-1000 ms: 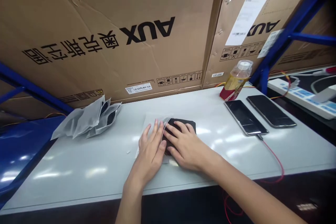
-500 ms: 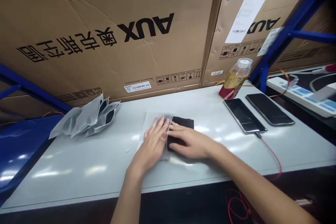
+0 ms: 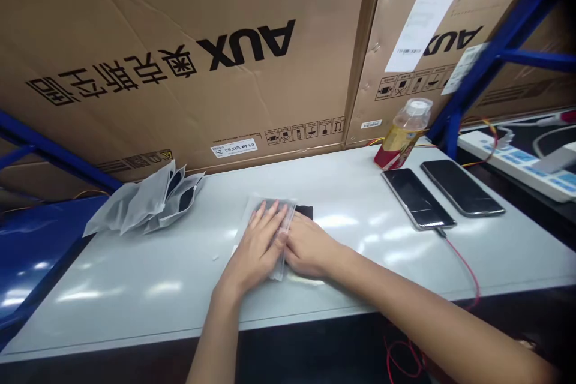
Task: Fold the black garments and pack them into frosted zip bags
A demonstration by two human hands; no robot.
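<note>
Work surface: A pale, glossy table (image 3: 157, 279) stands before the person, with its far edge along the cartons.
Translucent bag: The bag (image 3: 278, 265) lies flat on the table, under the left hand, its edge strip towards the right hand.
Black item: The dark piece (image 3: 306, 211) sits at the bag's right edge. Only a corner shows beyond the right hand; I cannot tell how much lies inside the bag.
Left hand: The hand (image 3: 256, 246) rests palm down on the bag. Its fingers are open and extended, pointing away from the person; the thumb stands apart, beside the right hand.
Right hand: The hand (image 3: 310, 246) lies low over the black item, knuckles up. Its fingertips are hidden at the bag's edge; I cannot tell whether they grip.
Bag pile: Several translucent bags (image 3: 144, 204) with dark contents lie overlapped on the table's left side.
Phones: A cabled phone (image 3: 419, 198) and a second phone (image 3: 462, 188) lie side by side at right. A red cable (image 3: 465, 264) runs from the nearer end of the first.
Bottle: A capped bottle (image 3: 402, 137) stands behind the phones.
Backdrop: Large brown cartons (image 3: 180, 108) bear inverted lettering; a blue frame (image 3: 490, 66) stands at right.
Power strip: A white strip (image 3: 517, 162) lies beyond the phones.
</note>
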